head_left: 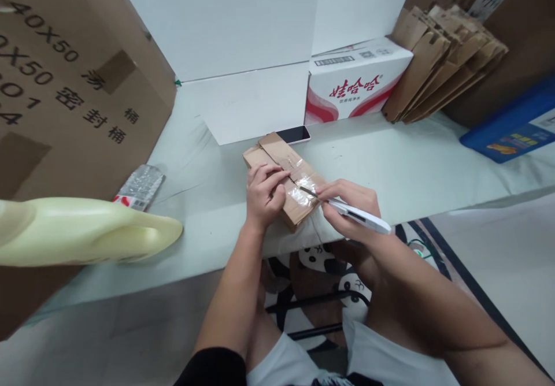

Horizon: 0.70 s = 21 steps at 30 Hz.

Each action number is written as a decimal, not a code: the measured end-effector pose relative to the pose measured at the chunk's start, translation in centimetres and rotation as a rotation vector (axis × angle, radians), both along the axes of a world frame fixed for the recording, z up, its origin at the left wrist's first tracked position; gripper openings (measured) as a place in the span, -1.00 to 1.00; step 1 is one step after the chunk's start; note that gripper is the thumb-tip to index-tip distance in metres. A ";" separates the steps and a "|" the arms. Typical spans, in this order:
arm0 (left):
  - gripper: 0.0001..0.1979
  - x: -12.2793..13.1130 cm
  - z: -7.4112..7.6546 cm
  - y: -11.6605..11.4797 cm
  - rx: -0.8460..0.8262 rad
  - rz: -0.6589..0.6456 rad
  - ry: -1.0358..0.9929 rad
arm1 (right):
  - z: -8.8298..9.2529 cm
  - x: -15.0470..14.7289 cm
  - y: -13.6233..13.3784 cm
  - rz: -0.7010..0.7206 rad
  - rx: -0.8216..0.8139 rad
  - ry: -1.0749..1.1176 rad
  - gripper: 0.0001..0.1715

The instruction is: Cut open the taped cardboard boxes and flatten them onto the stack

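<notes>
Brown cardboard box, flat and oblong (306, 171), sits on the desk under a pale green cloth (208, 201), close to the front edge. Long axis runs diagonal, back-left corner toward front-right. Clear glossy tape (306, 199) across its front-right end, dark seam running lengthwise along the top.

Left hand (265, 194): laid over the box's left long edge, fingers apart on the top face, not wrapped round it. Right hand (350, 202): grip clamped on a white-handled utility knife (363, 217), just off the front-right corner.

Key relation — blade points left, crossing the box's axis, tip at the near end of the seam and aimed at the left fingertips. Right hand is nearer the taped end. Can't tell if the blade touches.

Black flat phone (295, 134) just behind the box's back edge.
</notes>
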State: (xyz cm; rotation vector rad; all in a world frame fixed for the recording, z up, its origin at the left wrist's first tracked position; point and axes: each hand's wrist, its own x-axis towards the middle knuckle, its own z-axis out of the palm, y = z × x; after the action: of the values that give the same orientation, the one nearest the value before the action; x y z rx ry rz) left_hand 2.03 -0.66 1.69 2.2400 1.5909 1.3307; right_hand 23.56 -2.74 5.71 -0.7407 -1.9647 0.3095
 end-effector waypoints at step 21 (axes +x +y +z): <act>-0.63 0.0 0.0 0.1 -0.007 0.025 0.032 | -0.5 -0.4 0.1 -0.010 -0.062 -0.003 -0.86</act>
State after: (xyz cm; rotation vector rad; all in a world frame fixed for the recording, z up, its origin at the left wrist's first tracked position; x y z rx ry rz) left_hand 2.05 -0.52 1.73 2.2561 1.6368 1.3002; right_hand 23.21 -2.67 5.22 -0.7911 -1.9608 0.3652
